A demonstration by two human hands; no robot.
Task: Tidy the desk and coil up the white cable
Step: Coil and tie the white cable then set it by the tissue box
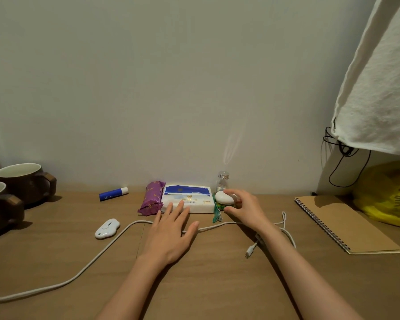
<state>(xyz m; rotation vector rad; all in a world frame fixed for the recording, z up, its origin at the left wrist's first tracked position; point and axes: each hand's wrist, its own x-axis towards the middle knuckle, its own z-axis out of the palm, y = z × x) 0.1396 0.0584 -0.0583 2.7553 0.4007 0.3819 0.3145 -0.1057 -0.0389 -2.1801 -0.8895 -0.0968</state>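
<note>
On the wooden desk (217, 285) in front of me, my left hand (171, 234) lies flat with its fingers straight and slightly spread, the fingertips reaching the near edge of the tissue pack (189, 195) by the wall. The white cable (102, 252) is uncoiled: it runs from the near left edge, curves up across the desk, passes under my left palm and goes on to the right beneath my right forearm, where it loops back and ends in a plug (249, 251). I cannot tell whether my palm presses on it.

My right hand (245, 209) curls round a small white oval case (223, 197) just right of the tissue pack, index finger on top and thumb on the near side. A little glass bottle (222, 181) stands behind it, and a green wrapper (216, 213) lies beside it.

A purple packet (151, 198) touches the left side of the tissue pack, with a blue tube (113, 194) farther left. A white gadget (107, 228) sits near the cable's bend. Two brown mugs (26, 181) stand at the far left. At the right lie a spiral notebook (346, 225) and a yellow bag (388, 195).
</note>
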